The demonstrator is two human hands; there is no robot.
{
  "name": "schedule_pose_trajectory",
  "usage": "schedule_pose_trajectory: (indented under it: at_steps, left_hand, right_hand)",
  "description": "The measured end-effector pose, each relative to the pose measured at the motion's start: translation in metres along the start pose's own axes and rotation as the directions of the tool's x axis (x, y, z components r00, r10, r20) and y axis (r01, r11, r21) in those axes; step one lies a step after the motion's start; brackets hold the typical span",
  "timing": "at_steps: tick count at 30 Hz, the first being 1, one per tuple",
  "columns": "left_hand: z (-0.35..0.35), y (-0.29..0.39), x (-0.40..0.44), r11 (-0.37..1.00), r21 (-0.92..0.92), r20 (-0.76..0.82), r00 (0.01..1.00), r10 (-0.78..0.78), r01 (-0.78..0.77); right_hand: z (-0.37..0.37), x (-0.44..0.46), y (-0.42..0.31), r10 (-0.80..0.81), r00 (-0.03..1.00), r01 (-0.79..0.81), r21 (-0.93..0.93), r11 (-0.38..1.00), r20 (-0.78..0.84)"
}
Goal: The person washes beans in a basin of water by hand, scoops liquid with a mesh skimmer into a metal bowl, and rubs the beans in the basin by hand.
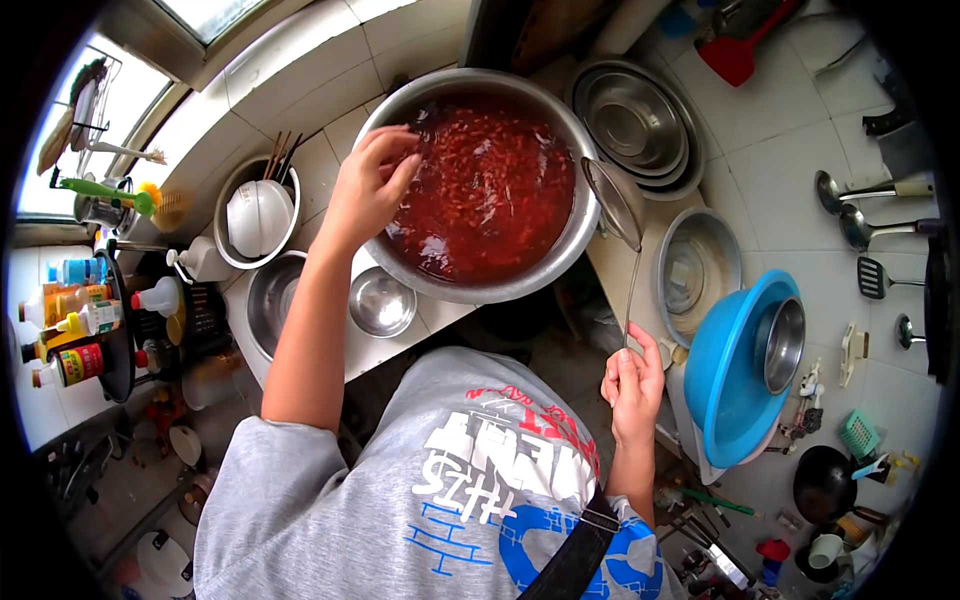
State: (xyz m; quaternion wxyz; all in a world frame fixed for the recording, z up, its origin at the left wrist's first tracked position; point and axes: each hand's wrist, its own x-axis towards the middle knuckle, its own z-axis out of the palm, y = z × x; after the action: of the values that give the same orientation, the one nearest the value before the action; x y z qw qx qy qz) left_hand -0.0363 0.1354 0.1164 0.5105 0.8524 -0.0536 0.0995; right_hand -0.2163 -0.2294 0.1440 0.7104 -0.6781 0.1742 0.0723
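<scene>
A large metal basin (372, 248) holds dark red liquid with many small red pieces (490, 180) in it, possibly beans or berries. Over the basin's left side is my left hand (375, 185), its fingers loosely curved and the thumb apart, with nothing visible in them. My right hand (634, 385) pinches the thin long handle of a round metal strainer (617, 205). The strainer's head is tilted beside the basin's right rim; I cannot tell whether they touch.
Stacked metal bowls (630, 120) stand right of the basin, near a metal pot (690, 290) and a blue plastic tub (730, 370). On the left are a small steel bowl (383, 302), a deeper bowl (272, 310) and a white-bowl-filled pot (228, 252). Ladles (850, 195) hang at right.
</scene>
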Motion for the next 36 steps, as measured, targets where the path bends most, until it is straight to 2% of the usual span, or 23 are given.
schedule_pose_trajectory:
  at_steps: [2,5,6,9,19,25,31,36]
  left_hand:
    - [0.002,-0.013,-0.018,0.997,-0.049,-0.072,0.996,-0.060,0.057]
    - [0.002,-0.019,-0.043,0.989,-0.044,-0.113,0.983,-0.144,0.139]
    - [0.002,-0.026,-0.049,0.993,0.032,-0.123,0.986,-0.109,0.114]
    - [0.005,-0.036,-0.065,0.977,-0.001,-0.147,0.966,-0.212,0.214]
    - [0.003,-0.045,-0.070,0.982,-0.058,-0.188,0.964,-0.188,0.180]
    - [0.003,-0.053,-0.073,0.960,-0.008,-0.164,0.947,-0.277,0.279]
    - [0.006,-0.069,-0.072,0.960,-0.021,-0.162,0.947,-0.278,0.278]
    - [0.005,-0.079,-0.065,0.940,-0.110,-0.166,0.926,-0.338,0.324]
  right_hand:
    - [0.001,0.001,0.001,0.008,1.000,-0.008,0.006,1.000,0.002]
    - [0.001,0.002,0.002,0.023,1.000,-0.023,0.022,0.999,0.003]
    - [0.002,0.003,0.001,0.024,1.000,-0.024,0.024,0.999,0.011]
    - [0.004,0.004,0.001,0.028,0.999,-0.028,0.025,0.999,0.026]
    - [0.012,0.007,0.000,0.031,0.999,-0.031,-0.002,1.000,0.035]
    - [0.017,0.005,0.002,0.064,0.998,-0.064,-0.005,0.998,-0.005]
    - [0.021,0.004,0.006,0.097,0.995,-0.098,-0.019,0.995,-0.037]
    - [0.030,0.005,0.006,0.130,0.988,-0.131,0.000,0.991,-0.087]
